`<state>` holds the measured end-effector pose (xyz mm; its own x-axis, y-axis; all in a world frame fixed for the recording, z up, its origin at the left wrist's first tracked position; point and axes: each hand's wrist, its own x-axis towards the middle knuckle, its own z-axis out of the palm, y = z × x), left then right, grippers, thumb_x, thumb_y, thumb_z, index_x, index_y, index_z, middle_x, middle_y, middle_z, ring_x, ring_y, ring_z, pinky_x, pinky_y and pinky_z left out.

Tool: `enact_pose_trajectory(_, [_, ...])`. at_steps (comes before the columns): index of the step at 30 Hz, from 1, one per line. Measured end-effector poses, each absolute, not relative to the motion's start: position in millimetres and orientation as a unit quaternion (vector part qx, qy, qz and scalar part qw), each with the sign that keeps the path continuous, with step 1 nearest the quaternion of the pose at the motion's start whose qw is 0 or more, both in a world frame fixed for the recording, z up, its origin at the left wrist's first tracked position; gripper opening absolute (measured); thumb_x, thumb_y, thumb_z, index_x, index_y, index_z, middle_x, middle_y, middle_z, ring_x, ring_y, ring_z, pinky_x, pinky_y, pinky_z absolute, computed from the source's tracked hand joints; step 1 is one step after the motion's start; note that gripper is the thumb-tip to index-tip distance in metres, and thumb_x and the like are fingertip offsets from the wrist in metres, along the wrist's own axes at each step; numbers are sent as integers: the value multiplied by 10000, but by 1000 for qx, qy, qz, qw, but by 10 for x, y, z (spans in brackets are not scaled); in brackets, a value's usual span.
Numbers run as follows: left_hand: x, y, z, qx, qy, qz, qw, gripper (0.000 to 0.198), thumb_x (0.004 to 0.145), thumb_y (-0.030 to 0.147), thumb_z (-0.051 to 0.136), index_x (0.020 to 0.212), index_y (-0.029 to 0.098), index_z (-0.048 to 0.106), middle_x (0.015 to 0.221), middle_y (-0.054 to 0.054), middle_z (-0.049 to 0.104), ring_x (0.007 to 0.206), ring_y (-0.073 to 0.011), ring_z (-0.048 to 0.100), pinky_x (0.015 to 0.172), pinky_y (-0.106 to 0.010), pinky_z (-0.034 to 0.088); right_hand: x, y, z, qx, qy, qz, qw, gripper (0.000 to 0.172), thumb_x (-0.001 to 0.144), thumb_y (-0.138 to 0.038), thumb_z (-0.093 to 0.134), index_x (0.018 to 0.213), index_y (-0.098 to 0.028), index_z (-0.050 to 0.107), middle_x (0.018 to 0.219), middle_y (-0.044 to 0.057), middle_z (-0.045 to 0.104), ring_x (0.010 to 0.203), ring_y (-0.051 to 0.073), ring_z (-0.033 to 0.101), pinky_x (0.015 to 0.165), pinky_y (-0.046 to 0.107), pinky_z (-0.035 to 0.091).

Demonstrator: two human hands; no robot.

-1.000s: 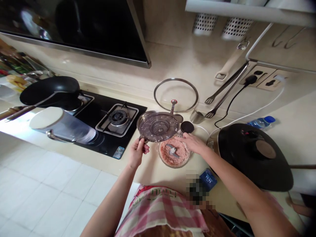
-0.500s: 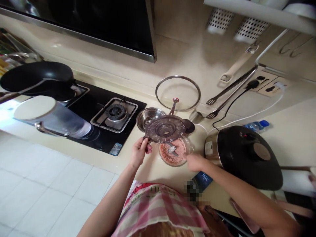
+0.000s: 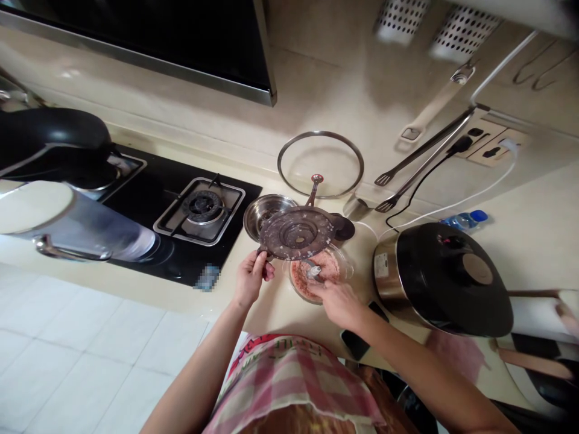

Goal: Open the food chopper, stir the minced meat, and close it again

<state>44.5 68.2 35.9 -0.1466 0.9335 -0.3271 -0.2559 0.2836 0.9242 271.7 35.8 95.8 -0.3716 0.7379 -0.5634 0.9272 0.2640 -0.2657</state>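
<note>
My left hand (image 3: 250, 279) pinches the near edge of a round chopper lid (image 3: 296, 232) smeared with bits of meat, and holds it level above the counter. Under its right side stands a glass bowl (image 3: 340, 260) of pink minced meat. My right hand (image 3: 332, 298) reaches into that bowl from the near side, fingers closed round the grey blade piece (image 3: 313, 270) standing in the meat. A small steel bowl (image 3: 263, 211) sits just behind the lid.
A black-lidded rice cooker (image 3: 446, 277) stands right of the bowl. A glass pan lid (image 3: 320, 164) leans on the wall behind. A gas hob (image 3: 199, 210) with a black pan (image 3: 49, 141) and a clear jug (image 3: 67, 224) lie left. Tongs (image 3: 418, 163) hang by the sockets.
The left hand has carried the lid off the meat bowl, showing the steel bowl behind. My right hand left the bowl's far rim, came round the near side and took the blade piece.
</note>
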Motion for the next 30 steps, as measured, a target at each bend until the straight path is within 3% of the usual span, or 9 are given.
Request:
enact_pose_trajectory(3, [463, 696, 355, 310, 556, 512, 576, 447, 726, 594, 673, 733, 169, 539, 491, 29, 604, 381, -78, 513, 381, -176, 374, 2736, 259, 837, 490, 805, -291, 162, 713, 813, -56, 418, 1400, -460, 441, 1346, 52, 552, 1122, 232, 580, 897, 340, 451])
enact_pose_trajectory(5, [469, 707, 351, 311, 556, 512, 576, 447, 727, 595, 674, 737, 169, 541, 493, 30, 605, 383, -80, 517, 383, -176, 378, 2837, 273, 744, 483, 813, -278, 167, 614, 836, -71, 419, 1314, -426, 565, 1365, 51, 533, 1156, 233, 543, 937, 354, 429])
enact_pose_trajectory(9, [472, 736, 352, 314, 556, 516, 571, 458, 724, 606, 674, 738, 165, 549, 494, 28, 608, 378, -81, 520, 373, -175, 370, 3041, 488, 710, 505, 810, -207, 217, 365, 876, -144, 476, 1066, -281, 755, 1198, 120, 619, 1113, 272, 527, 934, 383, 405])
enact_pose_trajectory(15, [465, 748, 354, 315, 553, 524, 566, 451, 732, 596, 680, 738, 163, 558, 495, 27, 610, 376, -78, 521, 371, -170, 365, 3135, 730, 843, 538, 802, -209, 155, 325, 930, -254, 480, 1157, -330, 701, 1112, 74, 632, 1042, 237, 542, 885, 334, 399])
enact_pose_trajectory(19, [467, 747, 344, 314, 546, 532, 566, 437, 751, 585, 669, 729, 165, 551, 487, 27, 607, 368, -74, 509, 369, -171, 360, 3150, 721, 798, 593, 762, -221, 135, 298, 929, -335, 486, 1001, -214, 749, 1032, 90, 668, 950, 212, 588, 808, 288, 428])
enact_pose_trajectory(22, [473, 758, 366, 313, 542, 537, 566, 428, 756, 576, 668, 725, 165, 551, 481, 28, 605, 361, -73, 502, 364, -169, 353, 3135, 739, 787, 592, 763, -242, 96, 277, 911, -338, 502, 923, -220, 752, 1025, 79, 687, 927, 196, 615, 780, 268, 436])
enact_pose_trajectory(26, [452, 773, 448, 308, 542, 549, 557, 409, 751, 554, 681, 716, 167, 552, 486, 30, 606, 364, -74, 506, 357, -168, 345, 3011, 879, 814, 646, 645, -408, 1, 267, 890, -272, 478, 1055, -217, 681, 866, 42, 708, 742, 148, 625, 630, 226, 439])
enact_pose_trajectory(30, [387, 756, 542, 304, 534, 572, 544, 389, 754, 531, 686, 703, 171, 547, 464, 40, 588, 349, -70, 484, 348, -169, 330, 2705, 1097, 778, 662, 381, -639, -92, 247, 905, -252, 402, 1093, -197, 553, 686, -1, 661, 425, 83, 459, 412, 178, 303])
